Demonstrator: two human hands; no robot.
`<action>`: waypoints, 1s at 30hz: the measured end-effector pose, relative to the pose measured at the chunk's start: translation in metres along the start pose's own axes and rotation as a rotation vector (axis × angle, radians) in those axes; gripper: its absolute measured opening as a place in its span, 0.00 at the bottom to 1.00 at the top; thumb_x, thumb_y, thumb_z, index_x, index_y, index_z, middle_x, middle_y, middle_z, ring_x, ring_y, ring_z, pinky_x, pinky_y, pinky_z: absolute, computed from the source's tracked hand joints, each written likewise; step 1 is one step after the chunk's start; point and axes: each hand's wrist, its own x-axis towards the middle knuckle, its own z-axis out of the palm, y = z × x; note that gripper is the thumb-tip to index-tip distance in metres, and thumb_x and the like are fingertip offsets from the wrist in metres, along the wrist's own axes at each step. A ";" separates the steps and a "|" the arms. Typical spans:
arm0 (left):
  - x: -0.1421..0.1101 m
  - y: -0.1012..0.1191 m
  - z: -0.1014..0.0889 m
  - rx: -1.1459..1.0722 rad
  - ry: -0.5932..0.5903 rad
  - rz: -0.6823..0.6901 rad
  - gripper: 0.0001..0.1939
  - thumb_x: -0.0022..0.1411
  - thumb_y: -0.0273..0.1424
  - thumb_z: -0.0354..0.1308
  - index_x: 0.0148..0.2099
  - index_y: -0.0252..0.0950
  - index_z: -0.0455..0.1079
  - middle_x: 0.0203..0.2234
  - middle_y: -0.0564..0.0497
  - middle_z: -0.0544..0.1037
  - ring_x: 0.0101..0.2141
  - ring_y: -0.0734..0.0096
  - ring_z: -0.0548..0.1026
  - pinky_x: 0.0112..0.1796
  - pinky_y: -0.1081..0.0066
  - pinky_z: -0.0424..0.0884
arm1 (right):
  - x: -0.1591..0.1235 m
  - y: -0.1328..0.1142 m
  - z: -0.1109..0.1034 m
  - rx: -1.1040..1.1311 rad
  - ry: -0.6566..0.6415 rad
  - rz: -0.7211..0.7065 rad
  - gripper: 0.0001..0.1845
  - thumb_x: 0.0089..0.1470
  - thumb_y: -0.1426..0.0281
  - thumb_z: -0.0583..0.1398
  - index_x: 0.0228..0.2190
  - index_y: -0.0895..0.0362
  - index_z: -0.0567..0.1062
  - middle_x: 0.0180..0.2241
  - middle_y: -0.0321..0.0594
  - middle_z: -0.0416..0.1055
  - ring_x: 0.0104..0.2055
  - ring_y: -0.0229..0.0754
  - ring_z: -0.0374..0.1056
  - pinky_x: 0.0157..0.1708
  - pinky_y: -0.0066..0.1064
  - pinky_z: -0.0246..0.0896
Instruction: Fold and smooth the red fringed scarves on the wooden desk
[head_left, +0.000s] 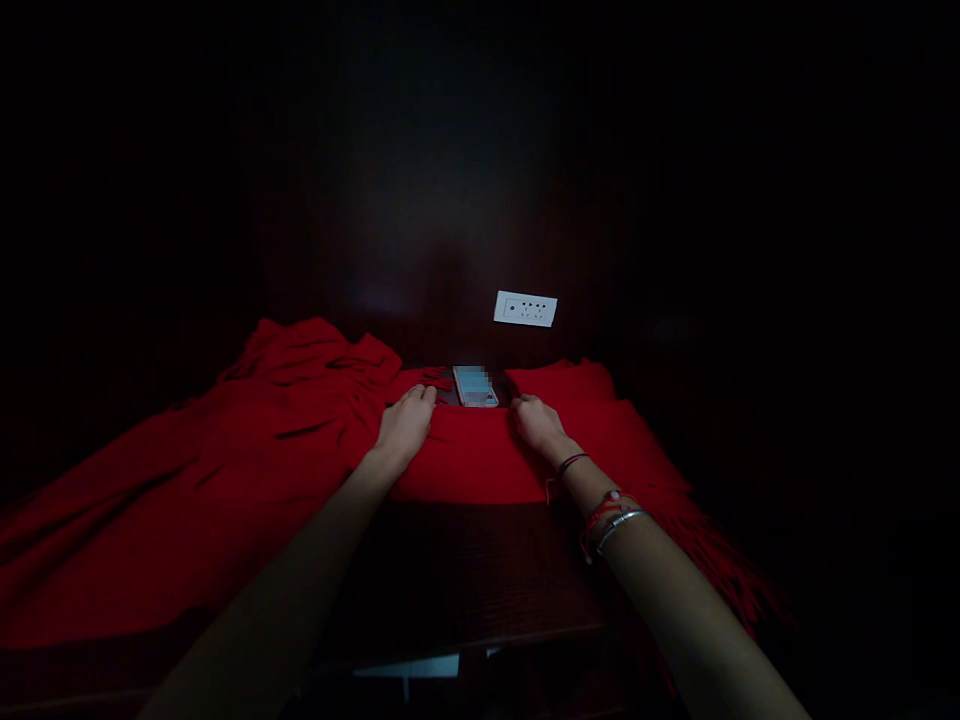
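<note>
A red fringed scarf (465, 460) lies spread over a dark wooden surface, with a flat folded band across the middle. My left hand (409, 418) is closed on the far edge of that band, its fingertips curled down and partly hidden. At the same edge, farther right, my right hand (537, 423) pinches the cloth. A phone (475, 386) lies just beyond the band, between my two hands; part of its face is pixelated. Loose, rumpled cloth is heaped on the left, and long fringe hangs on the right.
A white wall socket (525, 309) is set in the dark back panel above the phone. The wooden surface (480, 570) shows in front of the scarf, ending in a near edge. Below that edge is a pale flat object (420, 666). The sides are very dark.
</note>
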 end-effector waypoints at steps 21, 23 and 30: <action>-0.019 0.034 0.029 -0.202 -0.445 0.447 0.30 0.57 0.47 0.35 0.59 0.42 0.41 0.57 0.46 0.43 0.56 0.57 0.40 0.50 0.56 0.43 | -0.133 0.075 -0.021 0.207 -0.090 -0.255 0.17 0.50 0.74 0.50 0.43 0.61 0.66 0.41 0.47 0.65 0.42 0.40 0.61 0.42 0.30 0.56; -0.023 0.039 0.017 -0.203 -0.293 0.552 0.27 0.58 0.44 0.37 0.58 0.41 0.45 0.56 0.45 0.48 0.55 0.59 0.45 0.50 0.59 0.46 | -0.137 0.075 -0.019 0.209 -0.036 -0.259 0.17 0.50 0.74 0.50 0.44 0.60 0.65 0.41 0.46 0.64 0.43 0.39 0.60 0.43 0.30 0.56; -0.042 0.069 -0.016 -0.177 -0.226 0.817 0.26 0.55 0.42 0.45 0.55 0.46 0.50 0.48 0.47 0.61 0.45 0.64 0.63 0.40 0.68 0.61 | -0.139 0.053 -0.023 0.047 0.089 -0.314 0.14 0.52 0.71 0.49 0.40 0.57 0.67 0.35 0.43 0.67 0.38 0.39 0.62 0.40 0.32 0.56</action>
